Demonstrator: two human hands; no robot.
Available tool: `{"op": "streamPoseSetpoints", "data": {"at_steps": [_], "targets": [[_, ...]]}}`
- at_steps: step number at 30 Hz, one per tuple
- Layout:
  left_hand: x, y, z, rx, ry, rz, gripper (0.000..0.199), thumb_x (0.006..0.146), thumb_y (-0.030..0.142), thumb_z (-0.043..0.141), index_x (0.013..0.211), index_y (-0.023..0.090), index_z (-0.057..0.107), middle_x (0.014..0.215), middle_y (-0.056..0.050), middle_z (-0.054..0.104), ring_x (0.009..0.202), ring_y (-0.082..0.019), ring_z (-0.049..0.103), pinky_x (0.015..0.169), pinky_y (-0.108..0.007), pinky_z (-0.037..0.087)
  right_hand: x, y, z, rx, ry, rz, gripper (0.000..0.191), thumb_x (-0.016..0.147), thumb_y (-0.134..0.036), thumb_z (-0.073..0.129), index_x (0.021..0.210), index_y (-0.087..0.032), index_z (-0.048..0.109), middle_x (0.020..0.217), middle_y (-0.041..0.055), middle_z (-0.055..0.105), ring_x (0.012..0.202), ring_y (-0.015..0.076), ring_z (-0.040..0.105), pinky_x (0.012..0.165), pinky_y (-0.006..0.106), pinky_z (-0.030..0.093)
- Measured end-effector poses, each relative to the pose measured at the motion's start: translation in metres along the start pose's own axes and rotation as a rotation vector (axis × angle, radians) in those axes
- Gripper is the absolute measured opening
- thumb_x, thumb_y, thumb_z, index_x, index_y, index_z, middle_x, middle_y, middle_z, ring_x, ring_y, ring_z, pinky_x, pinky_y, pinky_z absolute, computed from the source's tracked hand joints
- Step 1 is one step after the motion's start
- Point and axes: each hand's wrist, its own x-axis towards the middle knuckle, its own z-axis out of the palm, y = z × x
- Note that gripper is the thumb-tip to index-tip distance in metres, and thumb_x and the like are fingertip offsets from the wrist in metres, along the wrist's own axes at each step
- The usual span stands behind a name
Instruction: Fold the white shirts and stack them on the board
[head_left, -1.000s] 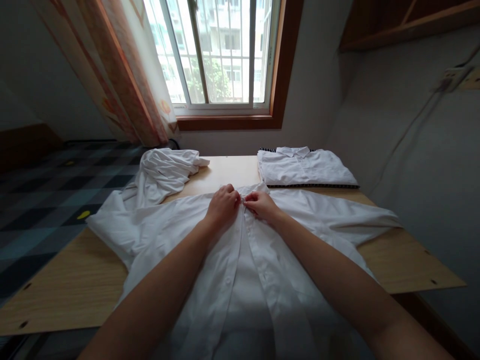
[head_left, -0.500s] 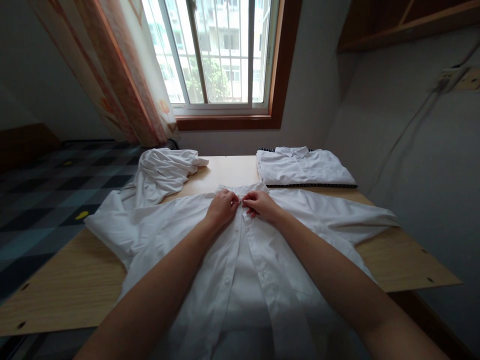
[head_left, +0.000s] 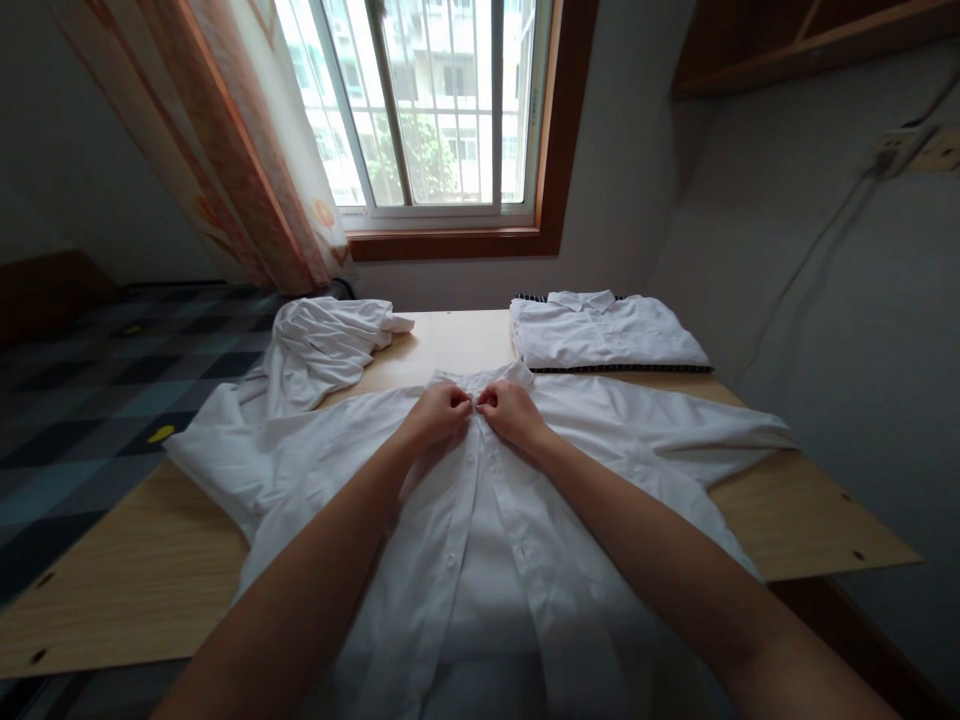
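- The white shirt (head_left: 495, 560) lies spread on the table in front of you, its collar (head_left: 487, 379) at the far end and its sleeves out to both sides.
- Your left hand (head_left: 439, 412) has settled a little lower than it was a second ago, and more of the collar now shows above it; the fingertips are closed in a pinch on the shirt's front edge.
- Your right hand (head_left: 511, 412) pinches the opposite edge; its lower fingers, hanging loose half a second ago, have curled in. Whether a button sits between your fingertips is too small to tell.
- For the work in hand, this looks like a grip adjusted at the same spot: below your hands the shirt's front is still parted, with a button (head_left: 451, 560) showing undone.
- Beyond the shirt's left sleeve, and seemingly against it, is a crumpled white garment (head_left: 319, 340), unchanged.
- Past the shirt's right shoulder, a folded shirt (head_left: 607, 335) rests on something dark-edged, also unchanged.
- Bare wood of the table (head_left: 795, 520) shows beside the shirt's right side.
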Motion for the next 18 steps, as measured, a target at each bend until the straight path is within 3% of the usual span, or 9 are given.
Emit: {"op": "streamPoseSetpoints", "data": {"at_steps": [5, 10, 18], "targets": [[-0.001, 0.003, 0.002, 0.014, 0.039, -0.08, 0.031, 0.082, 0.035, 0.051, 0.065, 0.015, 0.067, 0.061, -0.001, 0.062, 0.062, -0.015, 0.055, 0.057, -0.026, 0.034, -0.008, -0.008, 0.004, -0.133, 0.025, 0.035, 0.012, 0.085, -0.015, 0.063, 0.087, -0.015, 0.074, 0.095, 0.0098, 0.07, 0.085, 0.0182, 0.063, 0.077, 0.027, 0.046], [-0.003, 0.004, 0.007, 0.036, 0.086, -0.135, 0.029, 0.082, 0.037, 0.055, 0.07, 0.016, 0.069, 0.069, -0.003, 0.067, 0.067, -0.016, 0.058, 0.059, -0.026, 0.034, -0.012, -0.012, 0.003, -0.196, 0.002, 0.027, 0.015, 0.088, -0.015, 0.059, 0.093, -0.015, 0.073, 0.1, 0.0104, 0.069, 0.088, 0.0184, 0.063, 0.077, 0.026, 0.046], [-0.001, 0.003, 0.006, 0.037, 0.062, -0.185, 0.03, 0.08, 0.042, 0.057, 0.071, 0.016, 0.069, 0.068, -0.003, 0.067, 0.067, -0.017, 0.06, 0.058, -0.026, 0.033, -0.015, -0.014, 0.002, -0.225, -0.007, 0.012, 0.016, 0.089, -0.016, 0.057, 0.095, -0.015, 0.072, 0.103, 0.0103, 0.068, 0.092, 0.0188, 0.063, 0.079, 0.027, 0.046]]}}
